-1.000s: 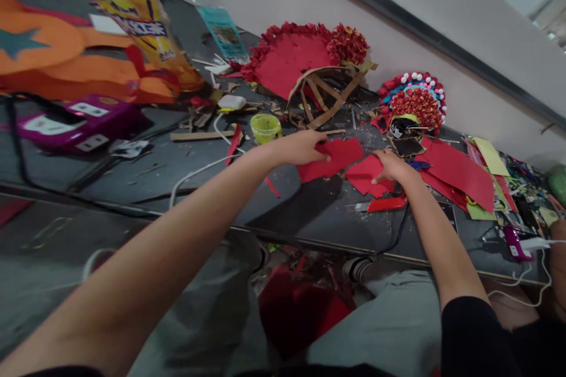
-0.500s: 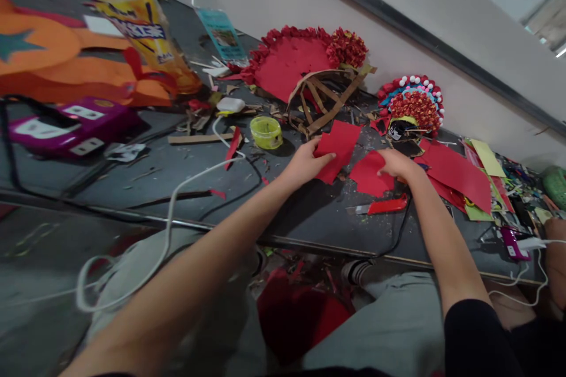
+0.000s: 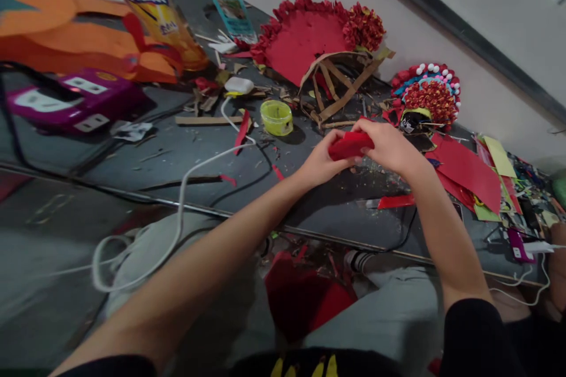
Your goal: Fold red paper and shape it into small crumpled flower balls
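Red paper pieces (image 3: 351,146) are held together between my two hands above the dark table. My left hand (image 3: 322,159) grips them from the left, thumb on top and fingers beneath. From the right, my right hand (image 3: 388,145) closes on the same paper, partly covering it. A red utility knife (image 3: 395,202) lies below my right hand, its blade pointing left. Behind my hands stands a frame of brown cardboard strips (image 3: 340,85), against a red paper fan shape with a ruffled edge (image 3: 305,41). A yellow-green tape ring (image 3: 277,119) sits left of my hands.
Red sheets (image 3: 469,174) lie to the right, near a beaded headpiece (image 3: 428,97). On the left are a purple power strip (image 3: 84,100), a yellow drink bottle (image 3: 148,6) and a white cable (image 3: 182,200). A blue-labelled bottle (image 3: 229,6) stands at the back. Scraps litter the table.
Both hands have come together, bringing two separate red paper pieces into one stack lifted off the table. The view has shifted slightly.
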Demonstrator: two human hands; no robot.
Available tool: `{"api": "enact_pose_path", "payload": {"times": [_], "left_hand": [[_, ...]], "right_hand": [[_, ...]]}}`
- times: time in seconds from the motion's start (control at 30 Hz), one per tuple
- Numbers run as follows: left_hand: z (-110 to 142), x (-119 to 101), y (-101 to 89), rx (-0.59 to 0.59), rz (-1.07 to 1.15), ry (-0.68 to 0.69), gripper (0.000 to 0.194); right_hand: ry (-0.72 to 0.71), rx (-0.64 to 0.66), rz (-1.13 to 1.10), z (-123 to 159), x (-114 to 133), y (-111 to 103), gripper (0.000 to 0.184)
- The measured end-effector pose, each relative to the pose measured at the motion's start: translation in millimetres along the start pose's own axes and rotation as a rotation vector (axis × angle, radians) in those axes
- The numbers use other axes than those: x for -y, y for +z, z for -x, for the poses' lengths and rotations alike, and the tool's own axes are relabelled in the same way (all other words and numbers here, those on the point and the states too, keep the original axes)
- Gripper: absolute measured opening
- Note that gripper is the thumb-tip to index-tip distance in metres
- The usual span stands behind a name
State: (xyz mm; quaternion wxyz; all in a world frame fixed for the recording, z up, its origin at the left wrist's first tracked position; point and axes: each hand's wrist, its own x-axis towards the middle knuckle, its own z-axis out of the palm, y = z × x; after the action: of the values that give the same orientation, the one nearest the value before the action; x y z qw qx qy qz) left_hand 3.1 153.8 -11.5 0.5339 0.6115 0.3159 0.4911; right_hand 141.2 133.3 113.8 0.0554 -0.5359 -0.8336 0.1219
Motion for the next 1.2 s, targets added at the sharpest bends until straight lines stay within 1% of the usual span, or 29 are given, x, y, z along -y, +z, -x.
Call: {"api": "enact_pose_path", "payload": {"times": [0.03,0.07,0.1,0.17,0.2,0.23,0.27,0.3,0.37,0.43,0.5,0.57,0.63,0.73,0.8,0.83,0.9,0.97,1.03,1.1,1.13,1.2], "left_hand": [[0.3,-0.3,0.3,-0.014,-0.010,0.000,0.049],[0.2,-0.5,0.5,-0.037,-0.015,0.006,0.045],[-0.3,-0.7,0.6,-0.060,-0.014,0.014,0.042],[-1.5,-1.3,0.4,-0.089,-0.004,0.012,0.041],[-1.8,-1.9,0.3,-0.091,-0.003,0.000,0.041],[-1.9,-2.5,0.2,-0.094,-0.005,-0.016,0.040],[-1.7,-3.0,0.1,-0.094,-0.008,-0.033,0.038],[-1.2,-3.5,0.1,-0.091,-0.012,-0.051,0.037],[0.0,-4.0,-0.2,-0.080,-0.026,-0.076,0.036],[1.0,-3.6,-0.8,-0.068,-0.047,-0.082,0.036],[1.5,-2.5,-1.5,-0.061,-0.070,-0.081,0.035],[1.6,-0.9,-2.2,-0.053,-0.079,-0.076,0.035],[1.6,0.9,-2.7,-0.049,-0.078,-0.061,0.035],[1.9,3.2,-3.6,-0.051,-0.079,-0.040,0.037],[2.4,4.0,-4.1,-0.058,-0.090,-0.042,0.040],[2.7,4.1,-4.4,-0.061,-0.106,-0.043,0.041],[3.1,4.2,-4.6,-0.064,-0.157,-0.039,0.044],[3.4,4.5,-4.7,-0.060,-0.207,-0.020,0.044],[3.4,5.2,-5.5,-0.061,-0.257,0.016,0.041],[3.0,5.8,-7.6,-0.045,-0.384,0.087,0.037],[2.7,6.0,-8.9,-0.028,-0.468,0.128,0.035],[2.3,6.0,-11.9,-0.004,-0.603,0.194,0.034]], "right_hand": [[-0.015,-0.067,-0.050,1.5,0.4,6.3,0.045],[-0.010,-0.166,-0.094,3.9,0.2,14.1,0.049],[0.021,-0.300,-0.126,6.7,-0.4,23.6,0.054],[0.181,-0.597,-0.227,11.3,-2.1,47.2,0.057],[0.267,-0.708,-0.338,12.1,-2.9,60.3,0.057],[0.334,-0.766,-0.482,11.4,-3.6,73.5,0.055],[0.400,-0.792,-0.634,9.3,-4.3,85.9,0.054],[0.466,-0.789,-0.778,6.0,-4.9,96.7,0.057],[0.601,-0.802,-0.978,-2.3,-6.4,111.8,0.062],[0.704,-0.824,-1.110,-9.7,-8.4,117.9,0.063],[0.755,-0.838,-1.178,-14.1,-10.2,117.5,0.064],[0.754,-0.818,-1.214,-15.4,-10.5,113.9,0.066],[0.699,-0.814,-1.250,-14.5,-8.4,109.2,0.066],[0.522,-0.892,-1.296,-10.9,-2.2,103.2,0.057],[0.446,-0.970,-1.332,-8.7,1.0,101.7,0.048],[0.452,-1.001,-1.376,-8.0,1.5,102.1,0.043],[0.537,-1.036,-1.498,-7.7,0.2,105.4,0.032],[0.630,-1.030,-1.599,-8.5,-2.8,110.5,0.023],[0.667,-1.010,-1.644,-9.5,-4.9,114.9,0.018],[0.671,-0.995,-1.663,-9.8,-3.8,116.3,0.017],[0.648,-0.998,-1.660,-9.7,-2.1,115.6,0.017],[0.533,-1.035,-1.605,-9.2,2.5,112.1,0.015]]}}
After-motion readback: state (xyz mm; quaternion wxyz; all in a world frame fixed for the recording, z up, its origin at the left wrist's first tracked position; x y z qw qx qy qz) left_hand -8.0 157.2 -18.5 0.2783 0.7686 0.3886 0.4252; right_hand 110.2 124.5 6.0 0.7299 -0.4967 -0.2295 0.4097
